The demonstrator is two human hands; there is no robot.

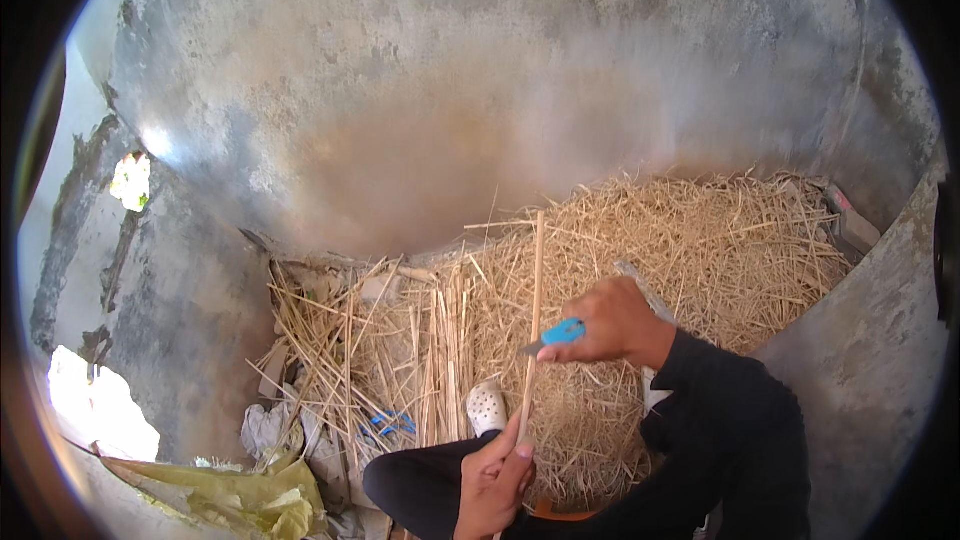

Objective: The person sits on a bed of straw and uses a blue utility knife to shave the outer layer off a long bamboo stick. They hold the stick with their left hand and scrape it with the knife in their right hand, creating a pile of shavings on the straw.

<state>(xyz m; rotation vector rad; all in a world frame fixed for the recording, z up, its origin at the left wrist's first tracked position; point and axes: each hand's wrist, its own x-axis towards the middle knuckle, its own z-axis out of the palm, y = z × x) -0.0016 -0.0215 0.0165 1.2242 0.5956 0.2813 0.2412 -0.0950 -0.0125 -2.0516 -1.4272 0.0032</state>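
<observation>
My L hand [493, 485] grips 1 wood strip [537, 280], lower part partly hidden; R hand [612, 322] holds 1 blue-handled knife [563, 331] at strip, blade prob. touching.

A stained grey-brown concrete wall [500, 70] spans the far side; bright daylight pours through two ragged holes [105, 408] in the mottled grey left wall [205, 330], beside a straw-strewn floor [720, 250].

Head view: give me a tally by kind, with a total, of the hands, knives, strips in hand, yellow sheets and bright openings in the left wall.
Hands, left hand and right hand: 2
Blue-handled knife: 1
Bamboo-like strip in hand: 1
Yellow sheet: 1
Bright openings, upper opening and lower opening: 2
Total: 7
</observation>
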